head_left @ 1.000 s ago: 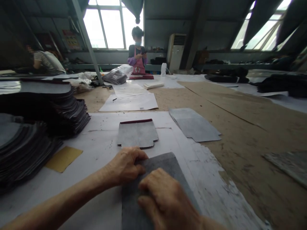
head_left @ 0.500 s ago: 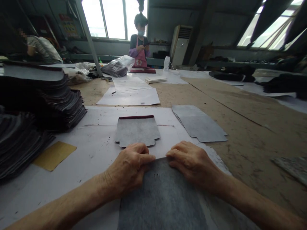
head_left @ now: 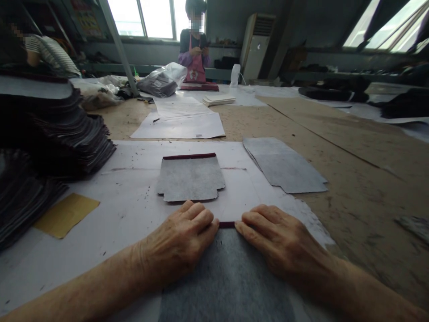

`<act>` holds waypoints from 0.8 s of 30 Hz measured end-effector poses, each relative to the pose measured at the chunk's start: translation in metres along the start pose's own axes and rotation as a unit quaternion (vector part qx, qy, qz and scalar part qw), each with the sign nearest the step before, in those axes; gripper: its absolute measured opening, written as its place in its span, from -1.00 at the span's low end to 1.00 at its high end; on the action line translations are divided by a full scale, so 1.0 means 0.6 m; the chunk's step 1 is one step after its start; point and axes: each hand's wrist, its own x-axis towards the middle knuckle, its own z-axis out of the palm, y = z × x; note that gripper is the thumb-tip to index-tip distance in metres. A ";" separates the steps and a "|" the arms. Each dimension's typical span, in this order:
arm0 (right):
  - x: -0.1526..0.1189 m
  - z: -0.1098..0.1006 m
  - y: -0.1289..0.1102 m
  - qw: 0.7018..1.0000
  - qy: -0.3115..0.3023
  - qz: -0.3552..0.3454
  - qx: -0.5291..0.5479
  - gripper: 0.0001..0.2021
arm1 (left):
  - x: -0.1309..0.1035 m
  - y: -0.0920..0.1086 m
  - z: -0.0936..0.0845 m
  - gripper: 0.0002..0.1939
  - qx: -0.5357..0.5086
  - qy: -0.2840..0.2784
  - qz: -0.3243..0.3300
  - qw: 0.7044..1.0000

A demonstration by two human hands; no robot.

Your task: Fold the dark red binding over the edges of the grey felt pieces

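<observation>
A grey fabric-like panel (head_left: 224,281) lies before me, its far edge turned over into a narrow dark red strip. My left hand (head_left: 191,232) is closed on the left part of that fold, thumb and fingers pressed together. On the right part, my right hand (head_left: 271,237) pinches the same edge. A short stretch of red fold shows between the two thumbs; the rest is hidden under the hands. Just beyond lies a smaller grey panel (head_left: 191,179) with notched lower corners and a dark red folded top edge.
More grey panels (head_left: 284,165) lie at the right. Tall stacks of dark pieces (head_left: 67,129) stand at the left, near a yellow-brown card (head_left: 67,214). White paper (head_left: 127,210) covers the table (head_left: 335,147) here. Across it stands a person in a pink apron (head_left: 196,67).
The panel's far edge has been folded over toward me, so a dark red strip now shows between my hands. Both hands have stayed near that edge. The view has tilted slightly downward.
</observation>
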 end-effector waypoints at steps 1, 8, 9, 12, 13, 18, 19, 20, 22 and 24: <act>0.000 -0.001 0.000 1.000 -0.007 -0.003 -0.001 -0.75 | 0.000 0.000 0.000 -0.71 0.006 -0.002 0.004 1.000; 0.004 -0.015 0.003 0.999 -0.031 -0.031 -0.004 -0.72 | -0.001 0.000 0.002 -0.69 -0.008 -0.012 -0.002 1.000; 0.004 -0.017 0.005 0.999 -0.033 -0.033 -0.004 -0.72 | -0.002 0.000 0.002 -0.69 -0.012 -0.012 -0.004 1.000; 0.001 -0.022 0.010 0.999 -0.033 -0.035 -0.001 -0.71 | -0.003 -0.001 0.003 -0.69 -0.024 -0.007 0.001 1.000; -0.001 -0.023 0.012 0.999 -0.033 -0.034 0.000 -0.71 | -0.003 -0.001 0.003 -0.69 -0.026 -0.004 0.005 1.000; -0.016 -0.026 0.018 0.999 -0.036 -0.010 0.020 -0.74 | -0.003 -0.001 0.004 -0.69 -0.029 0.018 0.011 0.999; -0.018 -0.026 0.018 0.999 -0.037 -0.005 0.025 -0.75 | -0.003 -0.001 0.004 -0.69 -0.030 0.020 0.010 0.999; -0.020 -0.026 0.018 0.999 -0.036 0.002 0.027 -0.75 | -0.003 0.000 0.004 -0.69 -0.031 0.021 0.008 0.999; -0.023 -0.025 0.017 0.999 -0.029 0.017 0.037 -0.75 | -0.004 0.000 0.005 -0.69 -0.030 0.023 0.004 0.999; -0.024 -0.022 0.014 0.997 -0.014 0.048 0.061 -0.78 | -0.004 0.000 0.007 -0.69 -0.030 0.024 0.004 0.999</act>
